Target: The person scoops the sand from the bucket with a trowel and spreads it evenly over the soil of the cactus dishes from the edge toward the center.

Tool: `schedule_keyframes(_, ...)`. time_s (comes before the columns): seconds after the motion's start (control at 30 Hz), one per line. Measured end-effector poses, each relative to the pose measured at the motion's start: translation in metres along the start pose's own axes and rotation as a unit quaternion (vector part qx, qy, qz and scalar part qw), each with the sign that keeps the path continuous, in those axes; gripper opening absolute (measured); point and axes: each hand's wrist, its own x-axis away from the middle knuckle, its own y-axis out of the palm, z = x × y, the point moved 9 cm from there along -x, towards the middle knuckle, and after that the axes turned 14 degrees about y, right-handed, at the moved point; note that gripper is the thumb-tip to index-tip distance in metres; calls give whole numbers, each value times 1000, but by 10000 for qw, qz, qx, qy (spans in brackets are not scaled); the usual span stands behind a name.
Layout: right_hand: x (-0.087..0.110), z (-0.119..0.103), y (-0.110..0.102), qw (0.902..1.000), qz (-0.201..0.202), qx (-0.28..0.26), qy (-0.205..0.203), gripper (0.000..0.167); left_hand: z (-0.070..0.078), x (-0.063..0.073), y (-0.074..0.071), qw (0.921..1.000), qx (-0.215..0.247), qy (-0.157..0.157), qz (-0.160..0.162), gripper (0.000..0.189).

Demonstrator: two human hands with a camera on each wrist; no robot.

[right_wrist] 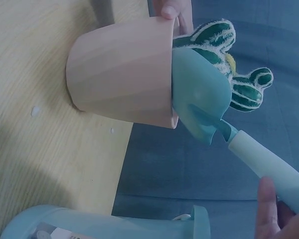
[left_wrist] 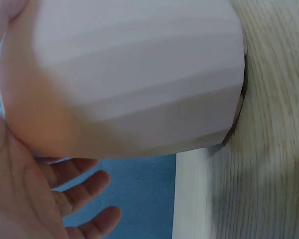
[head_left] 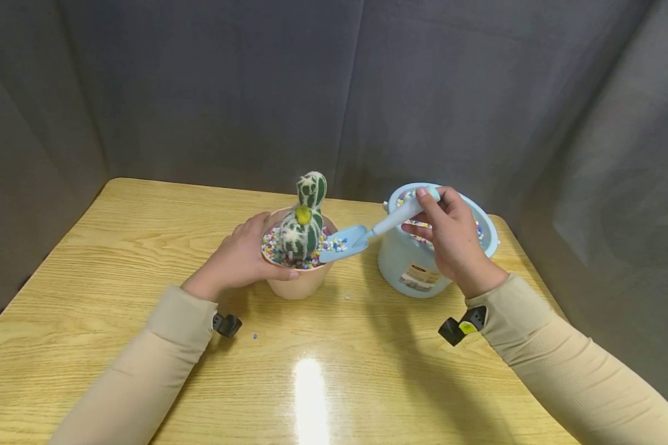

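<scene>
A pale peach flowerpot (head_left: 297, 285) stands on the table, holding a fuzzy green and white artificial cactus (head_left: 302, 235) with a yellow flower. Colourful small pebbles (head_left: 271, 247) surround the cactus base. My left hand (head_left: 247, 252) grips the pot around its left rim, thumb along the near side. In my right hand (head_left: 451, 232) is the handle of a light blue garden trowel (head_left: 399, 217). Its blade (right_wrist: 202, 92) tilts at the pot's right rim, with pebbles on it. Beneath the right hand sits a light blue bucket (head_left: 392, 262) that contains more pebbles.
The wooden table (head_left: 161, 228) carries a stray white pebble (head_left: 347, 298) before the pot and a blue one (head_left: 255, 336) near the left wrist. Grey curtains (head_left: 217, 93) hang behind and along the sides. A label (head_left: 420, 278) marks the bucket's front.
</scene>
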Motion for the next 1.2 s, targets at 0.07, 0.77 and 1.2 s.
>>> schedule_keyframes(0.07,0,0,0,10000,18,-3,-11,14,1,1,0,9999,-90,-33,57,124)
schedule_keyframes(0.77,0,-11,6,9989,-8,269,-371,13,8,9,2,9972,-385,-549,331,131)
schedule_keyframes(1.2,2,-16,4,9982,45,286,-524,12,9,10,5,9966,-400,-622,372,131)
